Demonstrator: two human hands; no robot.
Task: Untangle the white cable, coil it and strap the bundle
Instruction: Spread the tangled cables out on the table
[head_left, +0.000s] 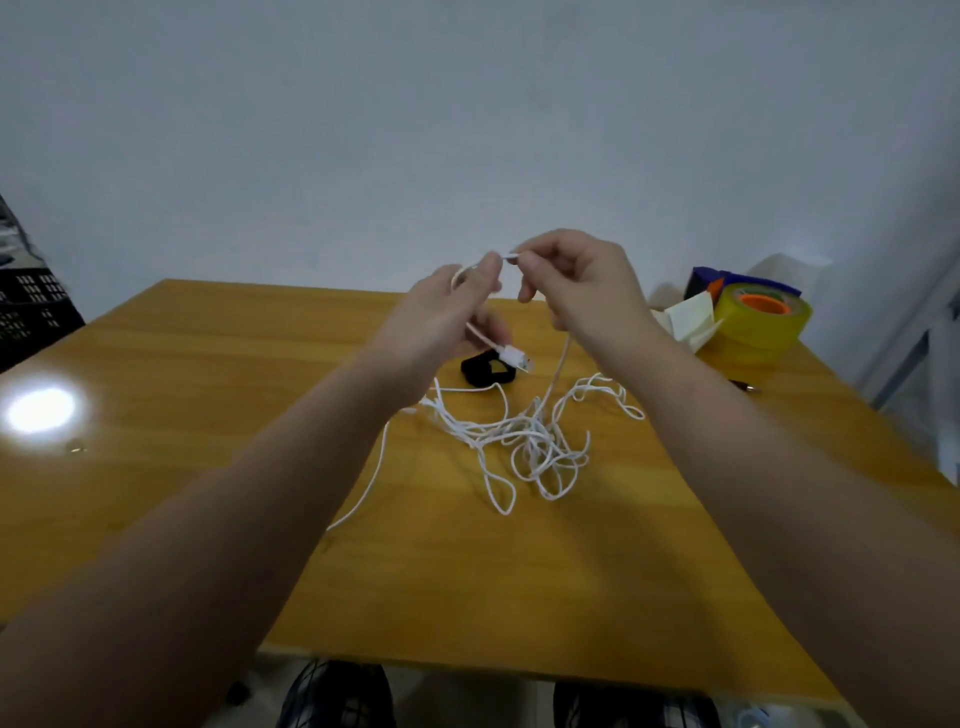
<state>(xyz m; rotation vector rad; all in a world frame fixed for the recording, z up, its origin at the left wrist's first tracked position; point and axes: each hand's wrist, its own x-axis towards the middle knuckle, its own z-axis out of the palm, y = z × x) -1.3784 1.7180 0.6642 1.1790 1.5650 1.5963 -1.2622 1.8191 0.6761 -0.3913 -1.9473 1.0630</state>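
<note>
The white cable (524, 439) lies in a loose tangle on the wooden table (208, 395), with one strand trailing toward the near left. Both hands are raised above it. My left hand (441, 306) pinches a stretch of the cable, and the white USB plug (514, 357) hangs just below that hand. My right hand (576, 280) pinches the cable's other small end, and a strand drops from it into the tangle. The fingertips of both hands almost meet. A black strap (485, 371) lies on the table behind the tangle, partly hidden by the plug.
A roll of yellow tape (761, 322) with an orange core sits at the far right beside crumpled paper (688, 319) and a dark blue object (727, 280). A black crate (31, 306) stands off the table's left. A bright light glare (39, 410) marks the left surface.
</note>
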